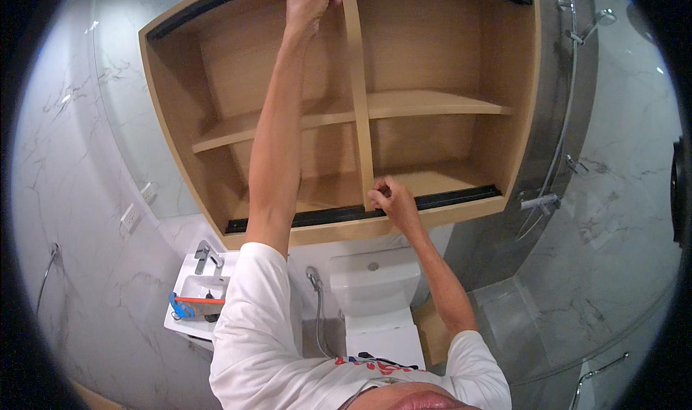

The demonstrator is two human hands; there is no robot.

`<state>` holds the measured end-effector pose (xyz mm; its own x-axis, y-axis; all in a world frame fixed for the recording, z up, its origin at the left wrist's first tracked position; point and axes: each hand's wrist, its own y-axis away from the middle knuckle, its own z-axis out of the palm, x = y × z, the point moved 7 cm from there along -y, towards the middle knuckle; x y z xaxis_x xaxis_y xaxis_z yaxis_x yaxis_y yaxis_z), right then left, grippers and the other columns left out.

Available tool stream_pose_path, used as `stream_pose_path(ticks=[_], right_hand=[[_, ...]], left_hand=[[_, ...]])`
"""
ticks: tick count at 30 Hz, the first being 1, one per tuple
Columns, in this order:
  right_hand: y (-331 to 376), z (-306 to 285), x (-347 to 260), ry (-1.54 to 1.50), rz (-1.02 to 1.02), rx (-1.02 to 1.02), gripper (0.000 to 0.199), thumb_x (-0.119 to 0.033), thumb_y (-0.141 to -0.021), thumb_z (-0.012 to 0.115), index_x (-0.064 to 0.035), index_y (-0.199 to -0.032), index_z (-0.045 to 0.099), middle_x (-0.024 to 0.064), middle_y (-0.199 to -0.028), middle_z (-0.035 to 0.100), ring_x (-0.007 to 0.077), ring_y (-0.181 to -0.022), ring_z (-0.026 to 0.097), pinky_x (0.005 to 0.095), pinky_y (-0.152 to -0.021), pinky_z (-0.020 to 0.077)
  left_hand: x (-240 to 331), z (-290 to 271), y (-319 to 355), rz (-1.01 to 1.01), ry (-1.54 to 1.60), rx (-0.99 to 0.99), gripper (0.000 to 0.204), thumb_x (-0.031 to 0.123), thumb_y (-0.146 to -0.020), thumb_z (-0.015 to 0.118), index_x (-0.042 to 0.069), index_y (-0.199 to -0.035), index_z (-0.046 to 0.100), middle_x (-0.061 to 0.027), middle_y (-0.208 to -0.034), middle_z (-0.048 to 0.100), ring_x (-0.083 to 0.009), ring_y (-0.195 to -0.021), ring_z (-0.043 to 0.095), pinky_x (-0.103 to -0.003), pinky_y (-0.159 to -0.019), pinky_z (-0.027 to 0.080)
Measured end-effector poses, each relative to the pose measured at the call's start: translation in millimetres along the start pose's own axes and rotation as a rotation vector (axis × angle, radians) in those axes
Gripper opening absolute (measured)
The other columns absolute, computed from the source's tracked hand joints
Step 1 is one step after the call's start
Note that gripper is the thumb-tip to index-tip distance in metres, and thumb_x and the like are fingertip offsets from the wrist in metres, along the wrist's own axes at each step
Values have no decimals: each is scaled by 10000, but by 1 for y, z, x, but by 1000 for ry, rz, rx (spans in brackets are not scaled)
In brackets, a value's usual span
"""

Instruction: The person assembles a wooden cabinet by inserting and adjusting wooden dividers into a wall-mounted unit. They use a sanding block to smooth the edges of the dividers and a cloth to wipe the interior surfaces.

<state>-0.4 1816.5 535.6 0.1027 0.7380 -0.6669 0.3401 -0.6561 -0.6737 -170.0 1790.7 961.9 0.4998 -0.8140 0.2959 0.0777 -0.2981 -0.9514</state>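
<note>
A light-wood wall cabinet (425, 42) with open compartments fills the upper middle of the head view. An upright divider (355, 64) splits it in two, and a shelf (432, 104) crosses each half. My left hand (311, 5) is raised to the divider's top end, its fingers closed in a pinch. Low on the divider, my right hand (394, 202) is closed too, fingertips against or close to its front edge, just above the black bottom track (447, 197). Whatever either hand pinches is too small or hidden to make out.
Below the cabinet stands a white toilet (375, 284) with a bidet sprayer (313, 277) beside it. At left is a sink (191, 291) with a faucet (205, 255) and an orange-and-blue tool (194, 302) across it. A hand shower (604, 19) hangs at right.
</note>
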Motion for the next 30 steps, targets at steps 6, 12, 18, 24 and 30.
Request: stream_pose_path(ticks=[6,12,18,24,30], right_hand=[[-1,0,4,23,-44,29,175,-114,-937,710,36,-972,627,94,-788,703,149,-708,717,279,-640,580],[0,-1,0,50,-7,27,191,-123,-943,720,40,-969,623,91,-793,706,141,-719,718,274,-642,587],[2,-2,-9,17,-27,49,168,-121,-946,721,25,-940,638,70,-776,705,120,-701,697,264,-635,565],[5,-7,-8,-26,-43,108,172,-136,-923,750,5,-897,655,62,-754,696,111,-664,656,276,-619,537],[11,-5,-12,-200,-3,157,190,-150,-902,771,6,-899,662,79,-770,694,123,-702,651,294,-649,528]], left_hand=[[10,3,6,69,-39,210,237,169,-924,706,16,-744,700,16,-637,611,-74,-580,540,-280,-506,417],[21,4,12,165,-166,354,250,201,-908,747,-43,-851,741,-52,-705,692,-123,-662,620,-315,-605,503],[22,-3,10,237,-224,324,256,211,-899,767,-45,-906,761,-70,-745,719,-132,-695,657,-311,-630,524],[26,0,13,134,-149,274,206,160,-915,753,-46,-922,752,-56,-766,708,-90,-686,627,-273,-607,509],[0,-11,-1,88,135,154,175,145,-954,716,-23,-1001,712,-78,-899,716,-141,-752,650,-283,-673,536]])
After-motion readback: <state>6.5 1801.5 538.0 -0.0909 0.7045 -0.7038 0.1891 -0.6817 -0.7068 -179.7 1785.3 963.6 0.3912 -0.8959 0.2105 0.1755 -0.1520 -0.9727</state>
